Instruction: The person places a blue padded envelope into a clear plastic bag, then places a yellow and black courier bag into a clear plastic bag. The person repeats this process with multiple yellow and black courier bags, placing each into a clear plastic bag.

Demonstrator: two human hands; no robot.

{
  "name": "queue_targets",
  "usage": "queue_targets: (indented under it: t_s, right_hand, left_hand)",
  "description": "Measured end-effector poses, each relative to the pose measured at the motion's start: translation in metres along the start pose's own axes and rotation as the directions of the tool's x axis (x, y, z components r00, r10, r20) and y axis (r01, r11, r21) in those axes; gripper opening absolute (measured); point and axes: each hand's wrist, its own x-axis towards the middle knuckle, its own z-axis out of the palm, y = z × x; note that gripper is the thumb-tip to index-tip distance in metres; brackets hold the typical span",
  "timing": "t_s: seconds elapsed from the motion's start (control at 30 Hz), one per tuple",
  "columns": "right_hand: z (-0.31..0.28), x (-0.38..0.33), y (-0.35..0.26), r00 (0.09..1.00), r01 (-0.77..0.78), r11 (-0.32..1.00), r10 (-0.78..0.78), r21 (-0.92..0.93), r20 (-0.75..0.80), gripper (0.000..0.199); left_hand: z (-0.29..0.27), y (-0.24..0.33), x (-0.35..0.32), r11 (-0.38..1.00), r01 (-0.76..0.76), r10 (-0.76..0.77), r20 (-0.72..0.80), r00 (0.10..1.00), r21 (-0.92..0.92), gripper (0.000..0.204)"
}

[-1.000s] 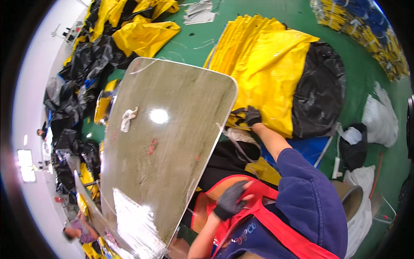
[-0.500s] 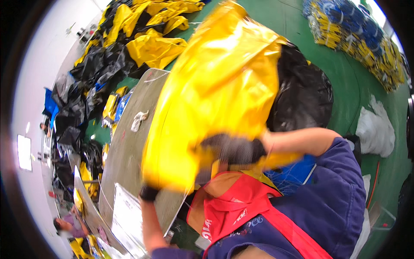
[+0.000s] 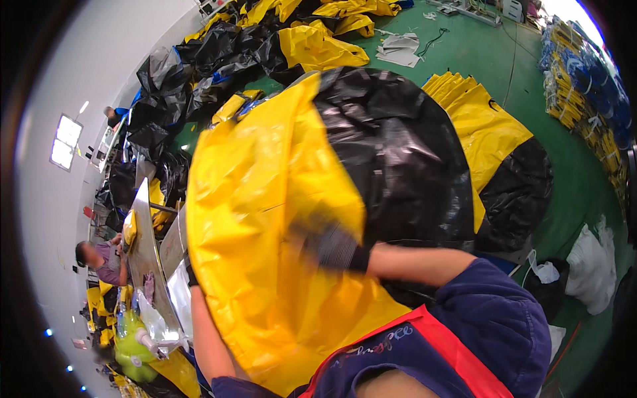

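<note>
A large yellow and black sheet of shiny coated fabric spreads in front of me, its yellow part on the left and its rounded black part on the right. My right hand, in a dark striped glove, is over the yellow part; motion smears its fingers, so I cannot tell whether they grip. At the sheet's left edge, my left hand shows only a bit of dark glove. Its fingers are hidden behind the yellow fabric.
Another yellow and black piece lies beyond the sheet on the right. Heaps of black and yellow fabric cover the far left floor. Bundled blue and yellow goods stand at far right, near a white sack. A person works at left.
The sheet has come down from a raised, bunched shape and lies spread wider, with more black showing. My right hand has shifted slightly lower and left. The view has turned.
</note>
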Motion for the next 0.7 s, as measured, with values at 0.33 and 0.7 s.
queue_targets:
  t_s: [0.33, 0.7]
  right_hand:
    - [-0.173, -0.022, 0.174, 0.429, -0.870, 0.292, 0.845, -0.397, -0.318, 0.065]
    - [-0.149, -0.036, 0.236, 0.908, -0.325, 0.599, 0.414, -0.732, -0.064, 0.040]
  left_hand:
    - [-0.053, -0.068, -0.019, 0.986, 0.070, -0.080, -0.062, 0.995, -0.152, 0.053]
    - [-0.150, -0.098, -0.011, 0.173, 0.461, 0.672, -0.446, 0.591, 0.870, 0.042]
